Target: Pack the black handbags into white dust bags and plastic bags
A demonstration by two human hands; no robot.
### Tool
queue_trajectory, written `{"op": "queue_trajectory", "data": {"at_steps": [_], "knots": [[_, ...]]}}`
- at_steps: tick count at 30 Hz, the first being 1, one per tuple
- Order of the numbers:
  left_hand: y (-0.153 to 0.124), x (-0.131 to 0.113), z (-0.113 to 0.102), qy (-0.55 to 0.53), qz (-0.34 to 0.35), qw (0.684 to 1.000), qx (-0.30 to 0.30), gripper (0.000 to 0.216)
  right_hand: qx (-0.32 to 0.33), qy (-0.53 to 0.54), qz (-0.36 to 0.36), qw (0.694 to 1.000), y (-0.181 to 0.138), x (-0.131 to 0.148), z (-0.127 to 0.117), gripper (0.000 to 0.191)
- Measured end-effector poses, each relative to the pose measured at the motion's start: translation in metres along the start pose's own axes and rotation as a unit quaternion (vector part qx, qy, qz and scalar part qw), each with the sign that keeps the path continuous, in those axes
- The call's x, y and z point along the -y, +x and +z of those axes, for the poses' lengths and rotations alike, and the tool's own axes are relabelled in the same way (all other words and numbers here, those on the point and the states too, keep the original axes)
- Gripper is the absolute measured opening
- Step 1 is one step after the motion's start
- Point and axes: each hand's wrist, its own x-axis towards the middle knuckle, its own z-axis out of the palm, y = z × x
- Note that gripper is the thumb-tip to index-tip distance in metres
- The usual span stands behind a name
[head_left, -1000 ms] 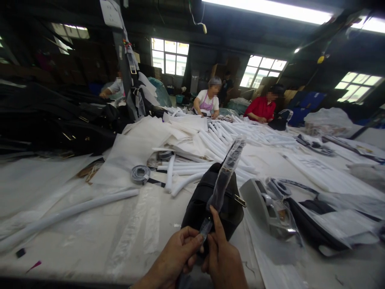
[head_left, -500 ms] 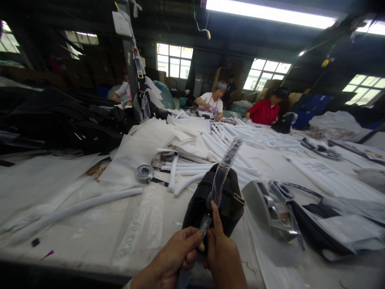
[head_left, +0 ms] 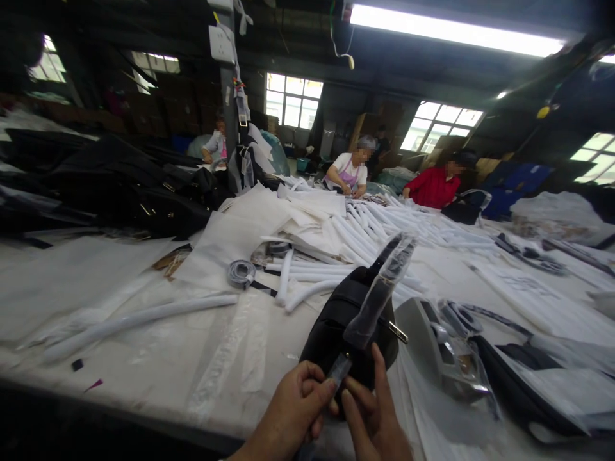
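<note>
A black bag [head_left: 331, 317] is tilted up in front of me, with a gold-coloured metal fitting [head_left: 398, 331] at its right side. Its handle [head_left: 379, 294], wrapped in clear plastic film, sticks up and away from me. Between the thumb and fingers of my left hand [head_left: 293, 406] is a narrow strap [head_left: 340, 368] in clear film at the bag's near end. My right hand [head_left: 377, 413] grips the near right part of the bag, its index finger stretched along the side and the other fingers curled by the strap. The strap's lower end is mostly hidden.
A grey tape dispenser [head_left: 430, 346] stands right of the bag, beside a black bag partly covered in plastic [head_left: 523, 384]. White foam tubes [head_left: 312, 274] and white sheets [head_left: 250, 221] pile up beyond. A tape roll [head_left: 241, 274] lies left. Several people work across the table.
My view has swung left and the bag appears farther right. My right index finger has moved from the handle's base to the bag's side, and the thumb now shows. The left pinch stays.
</note>
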Motion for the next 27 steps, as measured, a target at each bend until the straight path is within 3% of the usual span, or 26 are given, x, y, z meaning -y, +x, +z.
{"op": "queue_trajectory", "data": {"at_steps": [4,8,11,14,17,20,23,27], "knots": [[-0.002,0.001,0.005,-0.029,0.012,0.999,0.02,0.056,0.041,0.233,0.058,0.97,0.004,0.015,0.016,0.109],[-0.002,0.003,0.006,-0.027,0.037,0.999,0.029,0.059,0.069,0.293,0.08,0.95,0.011,0.026,0.024,0.111],[-0.001,0.007,0.003,-0.006,0.046,0.999,0.016,0.058,0.057,0.208,0.051,0.975,0.013,0.027,0.013,0.102],[0.0,0.01,-0.002,0.021,0.054,0.998,0.021,0.058,0.0,-0.012,0.003,1.0,0.014,0.026,-0.012,0.084],[0.0,0.01,-0.005,0.046,0.061,0.997,0.021,0.058,-0.08,-0.174,-0.049,0.98,0.019,0.026,-0.041,0.055],[0.0,0.012,-0.01,0.075,0.054,0.995,0.032,0.055,-0.13,-0.2,-0.082,0.968,0.03,0.031,-0.058,0.045],[0.0,0.018,-0.014,0.113,0.065,0.991,0.043,0.052,-0.119,-0.107,-0.101,0.982,0.051,0.044,-0.059,0.052],[-0.006,0.032,-0.02,0.192,0.085,0.977,0.038,0.055,0.041,0.132,-0.074,0.988,0.089,0.083,-0.054,0.062]]}}
